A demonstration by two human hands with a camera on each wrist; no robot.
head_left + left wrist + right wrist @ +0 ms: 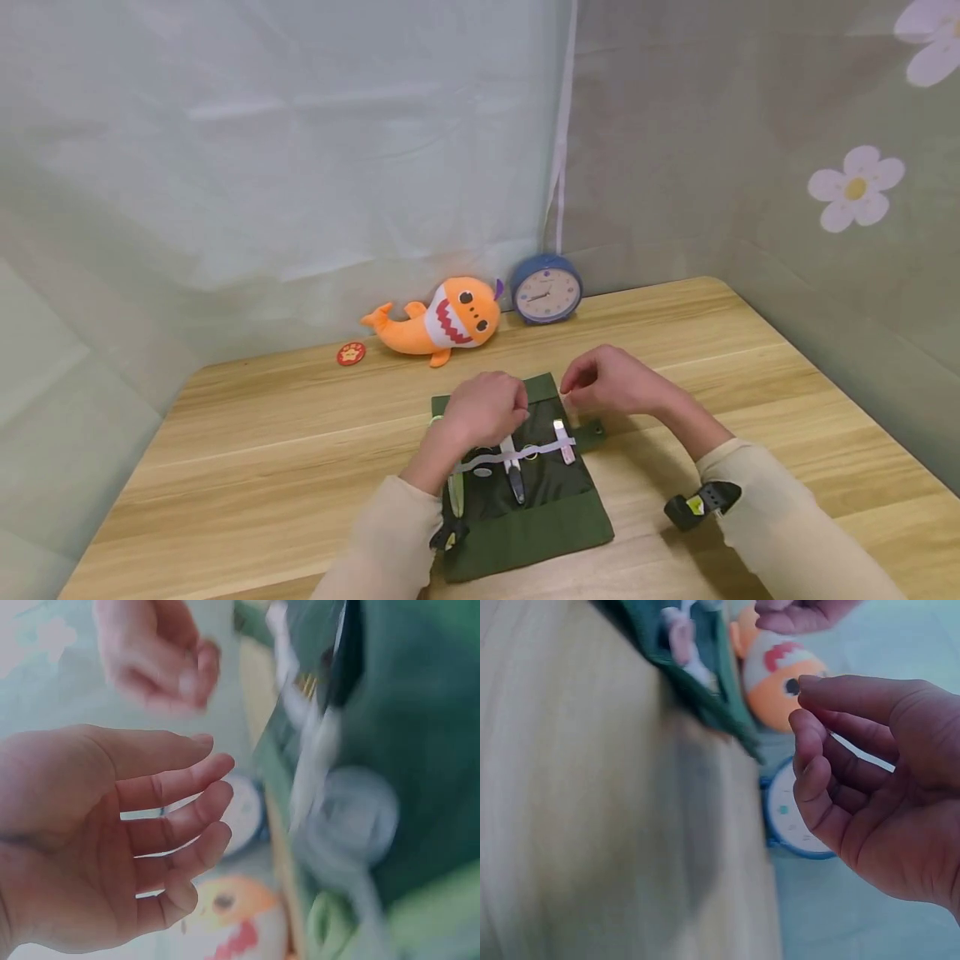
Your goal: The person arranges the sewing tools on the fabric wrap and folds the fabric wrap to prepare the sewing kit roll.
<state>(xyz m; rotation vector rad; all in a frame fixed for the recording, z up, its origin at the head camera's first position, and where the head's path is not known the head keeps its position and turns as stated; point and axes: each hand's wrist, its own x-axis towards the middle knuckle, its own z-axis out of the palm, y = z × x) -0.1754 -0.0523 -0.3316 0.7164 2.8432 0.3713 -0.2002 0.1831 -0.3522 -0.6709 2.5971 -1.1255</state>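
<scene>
A dark green fabric roll-up case (532, 537) lies spread on the table. Across it runs a pale elastic band (471, 463), holding a slim white-and-dark tool (514, 479), a small white-and-pink item (567, 454) and a green item (457, 496) near the left edge. My left hand (487, 408) hovers over the case's upper left part; in the left wrist view its fingers (180, 825) are loosely bent around nothing. Just off the upper right edge is my right hand (615, 382), its fingers (817, 776) relaxed and nothing between them in the right wrist view.
Along the back of the wooden table (285, 450) lie an orange shark plush (405, 335) and a red round badge (351, 353), with a blue alarm clock (547, 292) standing to the right. Behind hangs a pale curtain (300, 167). A strap tab (591, 434) sticks out from the case's right side.
</scene>
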